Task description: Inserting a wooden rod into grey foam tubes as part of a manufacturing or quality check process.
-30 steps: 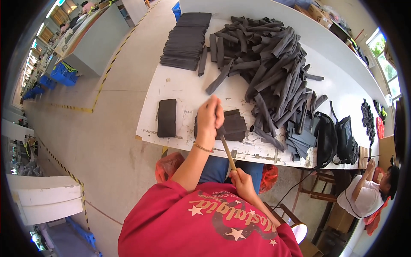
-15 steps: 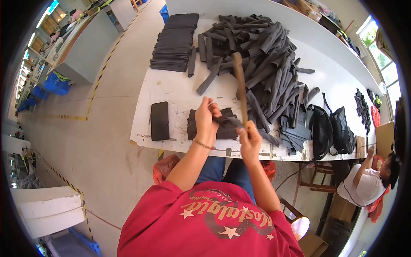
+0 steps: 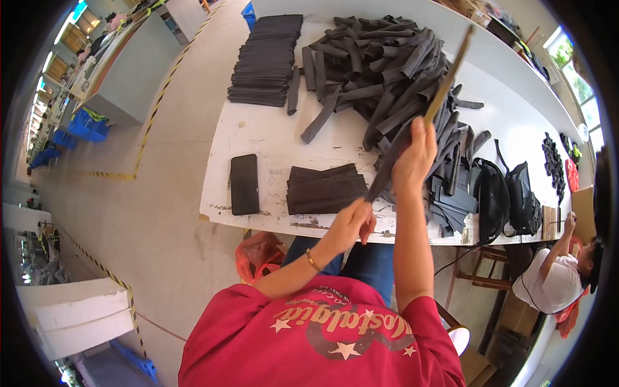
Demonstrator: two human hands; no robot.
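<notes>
A dark grey fabric tube (image 3: 388, 173) runs slantwise between my hands above the table's front edge. My left hand (image 3: 353, 224) is closed on its lower end. Higher and farther right, my right hand (image 3: 416, 158) wraps round the upper part of the tube and a wooden stick (image 3: 449, 77). The stick juts out past my right fingers toward the far right; its lower part is hidden. Left of the tube lies a small stack of flat dark fabric pieces (image 3: 325, 189). A black phone-shaped slab (image 3: 244, 184) rests beside that stack.
A big heap of dark fabric tubes (image 3: 380, 64) covers the back of the white table (image 3: 264, 132). A neat stack of flat strips (image 3: 265, 61) stands at the back left. Black bags (image 3: 506, 193) sit at the right, near another person (image 3: 554, 277).
My right hand has moved up and right with the stick, which now points to the far right. My left hand has come down and right, onto the tube's lower end.
</notes>
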